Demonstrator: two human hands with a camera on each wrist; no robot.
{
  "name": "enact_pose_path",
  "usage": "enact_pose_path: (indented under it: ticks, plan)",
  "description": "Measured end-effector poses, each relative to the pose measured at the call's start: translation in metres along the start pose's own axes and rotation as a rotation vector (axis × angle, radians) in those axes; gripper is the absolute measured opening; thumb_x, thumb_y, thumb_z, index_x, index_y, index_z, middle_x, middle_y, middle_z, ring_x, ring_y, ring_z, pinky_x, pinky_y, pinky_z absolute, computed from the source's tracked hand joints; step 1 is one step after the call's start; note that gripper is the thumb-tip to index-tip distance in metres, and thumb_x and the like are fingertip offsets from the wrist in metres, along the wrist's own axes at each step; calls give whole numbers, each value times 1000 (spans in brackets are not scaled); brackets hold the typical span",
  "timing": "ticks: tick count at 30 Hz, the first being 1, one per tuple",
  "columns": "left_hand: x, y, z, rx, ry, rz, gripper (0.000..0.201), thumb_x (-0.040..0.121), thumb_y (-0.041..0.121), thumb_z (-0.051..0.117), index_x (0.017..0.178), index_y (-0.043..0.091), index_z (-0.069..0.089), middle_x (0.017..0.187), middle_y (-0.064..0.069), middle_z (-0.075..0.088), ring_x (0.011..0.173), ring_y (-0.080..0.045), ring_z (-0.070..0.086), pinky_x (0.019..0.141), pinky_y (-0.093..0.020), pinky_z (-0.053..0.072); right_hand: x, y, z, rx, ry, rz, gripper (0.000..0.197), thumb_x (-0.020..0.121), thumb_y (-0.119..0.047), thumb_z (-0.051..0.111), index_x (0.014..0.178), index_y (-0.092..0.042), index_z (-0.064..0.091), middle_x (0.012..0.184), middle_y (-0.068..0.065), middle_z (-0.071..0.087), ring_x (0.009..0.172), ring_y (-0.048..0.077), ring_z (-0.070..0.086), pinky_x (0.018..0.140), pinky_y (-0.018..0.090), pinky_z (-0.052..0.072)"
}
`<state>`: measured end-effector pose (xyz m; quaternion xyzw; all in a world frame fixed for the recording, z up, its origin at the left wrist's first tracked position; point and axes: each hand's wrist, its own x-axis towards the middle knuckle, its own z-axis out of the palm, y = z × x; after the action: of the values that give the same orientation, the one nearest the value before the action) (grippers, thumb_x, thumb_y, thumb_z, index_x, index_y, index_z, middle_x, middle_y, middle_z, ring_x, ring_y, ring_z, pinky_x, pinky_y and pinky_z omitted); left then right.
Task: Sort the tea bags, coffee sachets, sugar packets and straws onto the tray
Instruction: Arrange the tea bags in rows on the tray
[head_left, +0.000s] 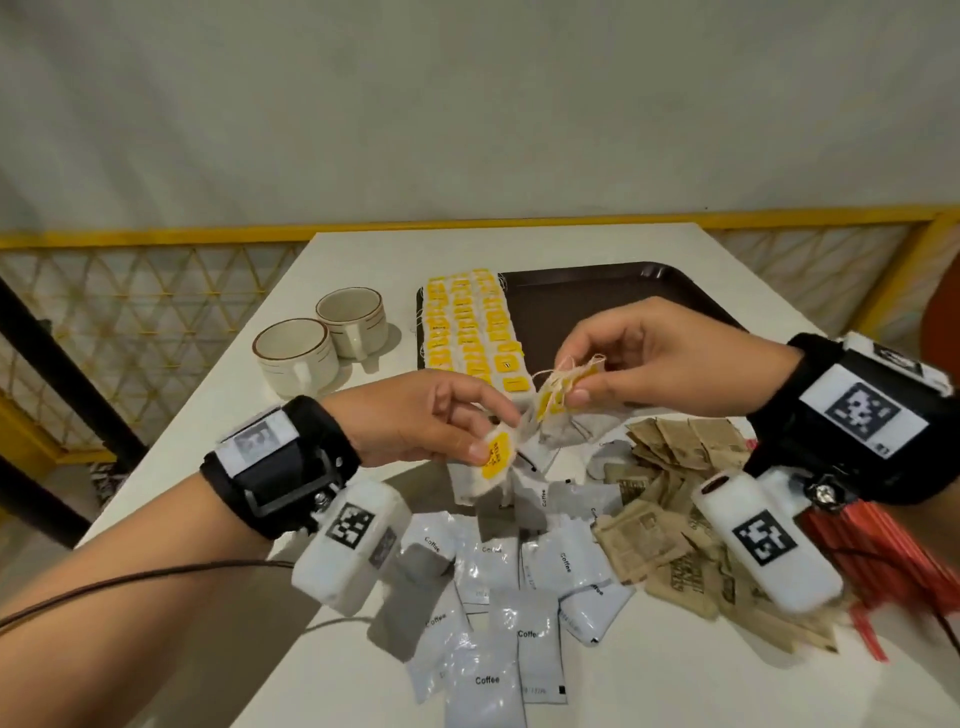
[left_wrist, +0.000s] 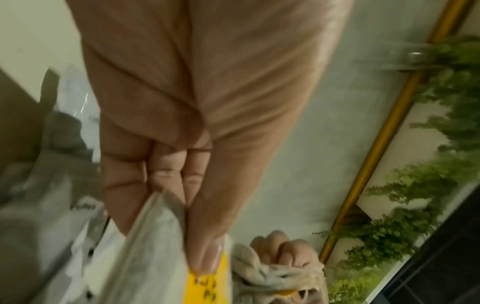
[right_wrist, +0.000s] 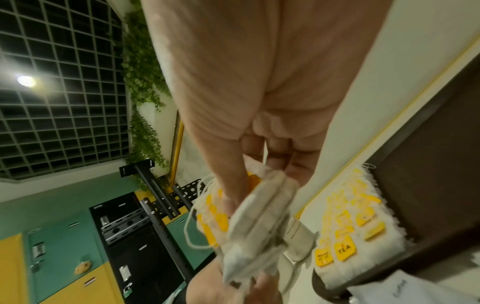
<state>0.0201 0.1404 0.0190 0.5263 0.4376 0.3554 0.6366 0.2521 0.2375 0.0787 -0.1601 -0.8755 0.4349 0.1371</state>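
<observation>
My left hand pinches one tea bag with a yellow tag above the table. My right hand grips a bunch of tea bags with tangled strings just to its right; the two hands nearly touch. Rows of tea bags with yellow tags fill the left end of the dark brown tray. White coffee sachets lie scattered near the front edge. Brown sugar packets are heaped at the right, red straws beyond them. The left wrist view shows the pinched bag; the right wrist view shows the bunch.
Two beige cups stand on the white table left of the tray. A yellow railing with lattice runs behind the table. A brown cable trails from my left wrist.
</observation>
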Motion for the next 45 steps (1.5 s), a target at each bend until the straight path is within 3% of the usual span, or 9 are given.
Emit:
enact_pose_path:
  ticks: [4, 8, 14, 18, 23, 32, 36, 41, 45]
  plan:
    - [-2, 7, -6, 177, 247, 70, 15, 78, -5, 67, 89, 5, 66, 74, 0, 68, 65, -6, 64, 59, -13, 50, -10, 13, -4, -10, 17, 90, 17, 79, -11, 73, 93, -20, 69, 96, 7, 72, 77, 10, 62, 70, 22, 50]
    - [19, 9, 2, 209, 394, 162, 17, 74, 5, 75, 79, 10, 60, 66, -1, 60, 54, -10, 55, 53, -16, 47, -4, 14, 6, 112, -15, 132, 26, 77, -9, 74, 102, -16, 67, 92, 5, 73, 82, 10, 64, 79, 24, 52]
    - [49, 20, 8, 326, 413, 213, 26, 84, -14, 57, 80, 12, 61, 69, -1, 64, 60, -8, 59, 65, -21, 50, 21, 19, -3, -45, 254, 121, 35, 77, -11, 77, 108, -22, 65, 95, 6, 71, 91, 25, 67, 90, 40, 53]
    - [67, 37, -3, 282, 439, 202, 23, 84, -8, 60, 91, 14, 61, 66, 3, 67, 56, -7, 61, 65, -23, 53, 44, 27, -23, -35, 235, 157, 19, 79, -5, 73, 89, -20, 68, 101, 14, 71, 82, 14, 63, 80, 28, 53]
    - [103, 69, -39, 452, 483, 162, 15, 86, -5, 61, 85, 10, 61, 65, -2, 65, 52, -5, 61, 63, -23, 54, 96, 50, -67, -227, 205, 180, 17, 80, -8, 74, 90, -20, 69, 92, 8, 69, 82, 16, 59, 85, 42, 51]
    - [184, 92, -128, 643, 554, -53, 16, 88, 12, 66, 76, 16, 55, 75, -5, 68, 72, -14, 67, 63, -22, 48, 179, 107, -121, -403, 220, 308, 4, 86, -19, 67, 89, -21, 66, 87, 0, 65, 75, 15, 58, 67, 26, 44]
    - [217, 90, -151, 772, 530, -116, 15, 86, 9, 66, 76, 16, 57, 69, -1, 66, 56, -3, 64, 62, -21, 51, 204, 131, -124, -381, 226, 283, 14, 87, -14, 65, 101, -13, 69, 86, -1, 65, 73, 10, 57, 62, 18, 42]
    - [244, 88, -174, 864, 517, -125, 16, 84, 3, 63, 74, 15, 57, 69, -4, 64, 62, -12, 61, 74, -31, 56, 228, 152, -126, -373, 162, 271, 16, 88, -11, 63, 102, -13, 70, 82, -5, 61, 66, 2, 52, 52, 8, 40]
    - [259, 82, -188, 936, 493, -148, 14, 83, 9, 65, 75, 16, 57, 68, -1, 63, 60, -11, 60, 67, -28, 54, 237, 167, -125, -242, 72, 323, 12, 89, -11, 62, 95, -20, 68, 79, -8, 59, 68, 7, 53, 59, 19, 43]
